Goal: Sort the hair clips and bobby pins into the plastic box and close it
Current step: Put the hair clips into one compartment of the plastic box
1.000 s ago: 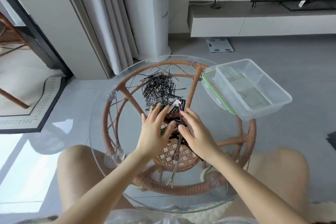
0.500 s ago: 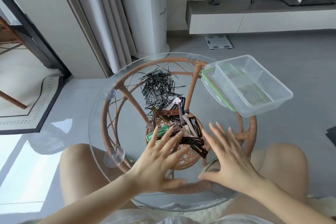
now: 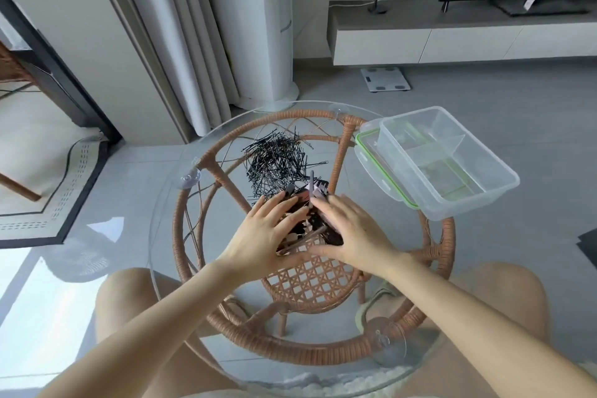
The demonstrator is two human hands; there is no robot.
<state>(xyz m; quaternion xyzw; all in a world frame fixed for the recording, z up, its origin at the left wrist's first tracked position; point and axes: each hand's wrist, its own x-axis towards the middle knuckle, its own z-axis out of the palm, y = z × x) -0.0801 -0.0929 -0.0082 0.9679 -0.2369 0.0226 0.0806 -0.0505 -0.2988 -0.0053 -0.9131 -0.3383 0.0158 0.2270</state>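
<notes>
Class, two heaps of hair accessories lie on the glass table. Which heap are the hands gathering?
The hair clips, cupped between left hand and right hand. The bobby pins lie beyond, untouched.

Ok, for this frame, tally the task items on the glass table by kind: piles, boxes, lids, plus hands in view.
Bobby pin pile: 1
Hair clip pile: 1, partly under both hands
Plastic box: 1, open, nothing in it yet
Lid: 1, under the box
Hands: 2, left hand and right hand
Total: 6

1 plastic box (image 3: 452,168), 1 lid (image 3: 371,155), 2 hands, bobby pins (image 3: 274,161) & hair clips (image 3: 310,220) uncountable.
</notes>
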